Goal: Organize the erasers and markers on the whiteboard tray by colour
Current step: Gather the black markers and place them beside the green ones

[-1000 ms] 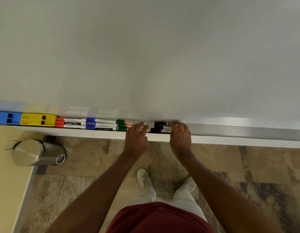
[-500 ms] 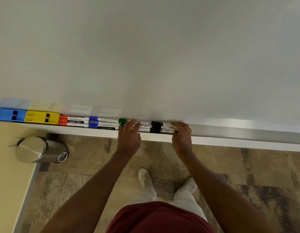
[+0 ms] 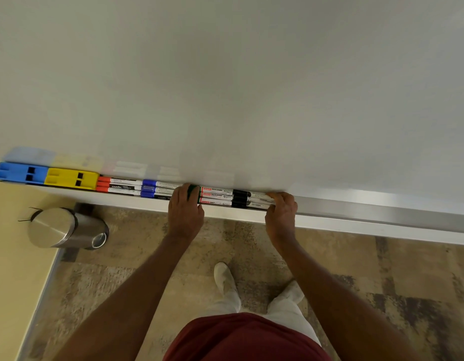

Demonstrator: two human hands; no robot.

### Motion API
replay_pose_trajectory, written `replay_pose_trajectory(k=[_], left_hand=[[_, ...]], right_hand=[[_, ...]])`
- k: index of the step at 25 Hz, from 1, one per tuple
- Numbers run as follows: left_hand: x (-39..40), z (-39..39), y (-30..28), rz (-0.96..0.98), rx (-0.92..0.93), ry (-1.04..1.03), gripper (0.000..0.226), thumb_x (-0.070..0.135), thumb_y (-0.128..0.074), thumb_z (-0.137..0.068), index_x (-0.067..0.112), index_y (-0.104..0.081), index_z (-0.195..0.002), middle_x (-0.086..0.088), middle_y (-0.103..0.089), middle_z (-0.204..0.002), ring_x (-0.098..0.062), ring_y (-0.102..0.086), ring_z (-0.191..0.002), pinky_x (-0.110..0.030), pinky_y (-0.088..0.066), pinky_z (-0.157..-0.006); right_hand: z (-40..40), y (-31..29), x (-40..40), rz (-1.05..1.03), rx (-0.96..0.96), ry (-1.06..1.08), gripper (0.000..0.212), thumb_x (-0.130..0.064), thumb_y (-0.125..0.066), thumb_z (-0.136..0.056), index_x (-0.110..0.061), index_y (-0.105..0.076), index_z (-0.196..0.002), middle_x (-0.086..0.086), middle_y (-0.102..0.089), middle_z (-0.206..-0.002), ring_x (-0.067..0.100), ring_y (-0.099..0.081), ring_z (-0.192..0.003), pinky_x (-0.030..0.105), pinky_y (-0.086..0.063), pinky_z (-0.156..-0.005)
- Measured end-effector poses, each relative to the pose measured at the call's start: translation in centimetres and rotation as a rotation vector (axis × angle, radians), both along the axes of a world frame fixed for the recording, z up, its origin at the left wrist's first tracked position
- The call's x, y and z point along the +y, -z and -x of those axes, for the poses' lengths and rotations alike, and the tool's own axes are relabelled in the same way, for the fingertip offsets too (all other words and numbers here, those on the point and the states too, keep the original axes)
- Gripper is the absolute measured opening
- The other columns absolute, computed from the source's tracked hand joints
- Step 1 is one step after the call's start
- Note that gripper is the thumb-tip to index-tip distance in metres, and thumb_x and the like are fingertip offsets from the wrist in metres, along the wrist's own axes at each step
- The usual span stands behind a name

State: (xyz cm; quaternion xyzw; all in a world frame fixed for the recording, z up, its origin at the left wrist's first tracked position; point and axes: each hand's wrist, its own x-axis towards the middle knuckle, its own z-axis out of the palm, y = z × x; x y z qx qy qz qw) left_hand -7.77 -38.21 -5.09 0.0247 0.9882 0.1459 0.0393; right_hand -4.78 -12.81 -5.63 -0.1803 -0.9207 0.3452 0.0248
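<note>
On the whiteboard tray [image 3: 368, 213], from the left, sit a blue eraser [image 3: 21, 172], a yellow eraser [image 3: 70, 178], three red markers [image 3: 118, 185], three blue markers [image 3: 158, 190], three green markers [image 3: 216, 196] and three black markers [image 3: 247, 201]. The green and black groups touch end to end. My left hand [image 3: 185, 213] curls over the green caps, thumb at the tray's front edge. My right hand [image 3: 281, 213] pinches the right ends of the black markers.
The whiteboard [image 3: 225, 87] fills the view above the tray. To the right of my right hand the tray holds nothing. A steel pedal bin [image 3: 61, 231] stands on the patterned carpet below the erasers, beside a yellow wall [image 3: 14, 256].
The black markers have slid left until they meet the green ones. My left hand has moved left, off the green marker barrels and onto their caps. My right hand has followed the black markers.
</note>
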Motion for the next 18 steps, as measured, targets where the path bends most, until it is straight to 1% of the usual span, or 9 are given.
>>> replay_pose_trajectory(k=[2, 4, 6, 8, 10, 11, 13, 14, 18], left_hand=[[-0.5, 0.0, 0.0, -0.011, -0.011, -0.016, 0.055, 0.015, -0.068, -0.086, 0.006, -0.051, -0.138, -0.018, -0.047, -0.141, -0.034, -0.041, -0.134, -0.046, -0.040, -0.111], [-0.8, -0.1, 0.1, -0.022, -0.007, -0.006, 0.055, 0.015, -0.068, -0.086, 0.005, -0.051, -0.138, -0.019, -0.049, -0.140, -0.035, -0.042, -0.132, -0.047, -0.042, -0.109], [-0.9, -0.1, 0.0, -0.030, -0.010, -0.004, 0.055, 0.014, -0.068, -0.086, 0.004, -0.051, -0.137, -0.019, -0.049, -0.139, -0.036, -0.043, -0.131, -0.047, -0.043, -0.108], [-0.9, 0.0, 0.0, -0.033, -0.006, -0.004, 0.054, 0.014, -0.068, -0.086, 0.004, -0.052, -0.136, -0.019, -0.050, -0.138, -0.036, -0.044, -0.130, -0.046, -0.043, -0.107], [-0.9, 0.0, -0.1, -0.031, -0.005, 0.001, 0.053, 0.014, -0.069, -0.085, 0.004, -0.053, -0.135, -0.018, -0.051, -0.138, -0.035, -0.044, -0.130, -0.046, -0.043, -0.107], [-0.9, 0.0, -0.1, -0.027, 0.000, 0.009, 0.053, 0.014, -0.069, -0.084, 0.004, -0.054, -0.133, -0.016, -0.051, -0.137, -0.034, -0.044, -0.130, -0.046, -0.043, -0.108], [-0.9, -0.1, 0.0, -0.027, 0.007, 0.026, 0.053, 0.014, -0.070, -0.083, 0.003, -0.054, -0.132, -0.015, -0.052, -0.137, -0.033, -0.045, -0.129, -0.045, -0.042, -0.109], [-0.9, -0.1, 0.0, -0.032, 0.003, 0.030, 0.053, 0.014, -0.069, -0.083, 0.003, -0.054, -0.133, -0.014, -0.052, -0.137, -0.033, -0.045, -0.129, -0.045, -0.042, -0.110], [-1.1, -0.2, 0.0, -0.044, 0.010, 0.041, 0.055, 0.013, -0.070, -0.082, 0.006, -0.053, -0.133, -0.013, -0.052, -0.137, -0.031, -0.046, -0.127, -0.045, -0.044, -0.107]], right_hand=[[0.0, 0.1, -0.3, 0.078, -0.029, 0.075, 0.044, 0.006, -0.048, -0.093, -0.014, -0.061, -0.130, 0.010, -0.046, -0.135, 0.025, -0.043, -0.123, 0.032, -0.044, -0.103], [0.2, 0.0, -0.6, 0.128, -0.057, 0.106, 0.043, 0.005, -0.047, -0.094, -0.013, -0.061, -0.131, 0.010, -0.046, -0.134, 0.025, -0.044, -0.123, 0.037, -0.047, -0.106], [0.4, -0.3, -0.6, 0.149, -0.069, 0.102, 0.043, 0.005, -0.047, -0.094, -0.011, -0.062, -0.130, 0.010, -0.047, -0.131, 0.026, -0.047, -0.121, 0.043, -0.049, -0.106], [0.5, -0.5, -0.4, 0.153, -0.070, 0.090, 0.043, 0.006, -0.047, -0.093, -0.011, -0.063, -0.129, 0.011, -0.047, -0.129, 0.027, -0.049, -0.119, 0.045, -0.052, -0.103], [0.5, -0.7, -0.3, 0.143, -0.065, 0.081, 0.043, 0.007, -0.047, -0.092, -0.010, -0.063, -0.129, 0.011, -0.048, -0.128, 0.028, -0.051, -0.118, 0.044, -0.052, -0.101], [0.5, -0.8, -0.4, 0.129, -0.066, 0.075, 0.043, 0.007, -0.048, -0.092, -0.010, -0.063, -0.128, 0.011, -0.048, -0.128, 0.028, -0.050, -0.118, 0.041, -0.052, -0.102], [0.6, -1.0, -0.5, 0.084, -0.085, 0.056, 0.046, 0.008, -0.047, -0.090, -0.011, -0.063, -0.128, 0.012, -0.049, -0.129, 0.029, -0.047, -0.120, 0.031, -0.045, -0.099], [0.7, -1.0, -0.5, 0.063, -0.101, 0.045, 0.047, 0.009, -0.046, -0.089, -0.012, -0.063, -0.129, 0.012, -0.048, -0.130, 0.029, -0.045, -0.120, 0.029, -0.042, -0.097], [0.8, -1.4, -0.6, 0.007, -0.133, 0.003, 0.051, 0.009, -0.046, -0.089, -0.016, -0.061, -0.130, 0.012, -0.048, -0.132, 0.029, -0.044, -0.120, 0.039, -0.049, -0.096]])
